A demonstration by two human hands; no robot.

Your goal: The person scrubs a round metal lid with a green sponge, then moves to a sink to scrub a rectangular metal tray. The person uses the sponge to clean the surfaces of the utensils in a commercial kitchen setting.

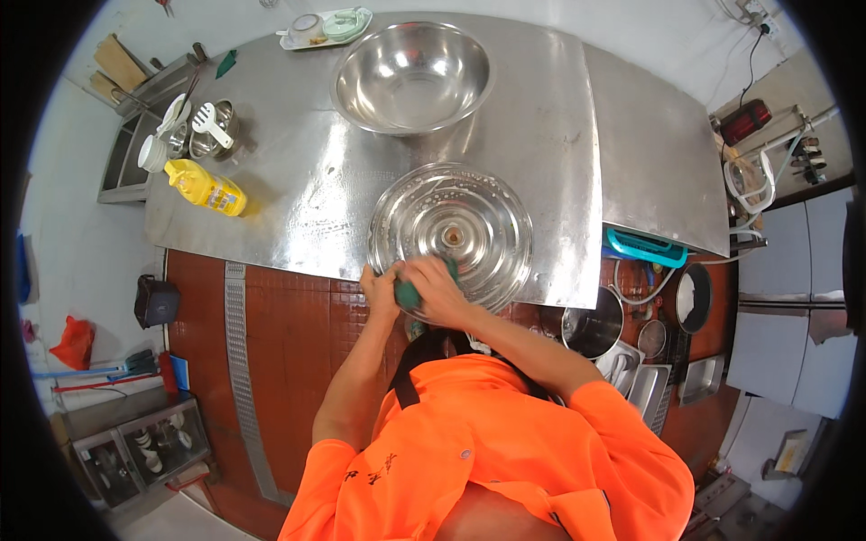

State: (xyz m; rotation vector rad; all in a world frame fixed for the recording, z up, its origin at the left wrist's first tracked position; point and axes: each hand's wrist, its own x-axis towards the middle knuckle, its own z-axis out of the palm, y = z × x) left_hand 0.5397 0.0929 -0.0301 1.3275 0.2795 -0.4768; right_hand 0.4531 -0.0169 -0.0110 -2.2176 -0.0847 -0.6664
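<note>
Your steel tabletop (541,135) carries a bowl (410,83), a tray (339,41), a yellow bottle (206,187) and, over its edge, a lid (483,230).

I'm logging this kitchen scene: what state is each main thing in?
Steel lid: spotted with suds or droplets
Green pad: bunched, against the lid
Left hand: gripping the lid's near rim
Right hand: holding the green pad
Large steel bowl: upright, nothing visible inside
Yellow bottle: apparently standing
White slotted turner: resting over a small steel bowl

lid (494,212) on table (550,117) at near edge | bowl (410,86) behind lid | bottle (207,187) left of both
</note>
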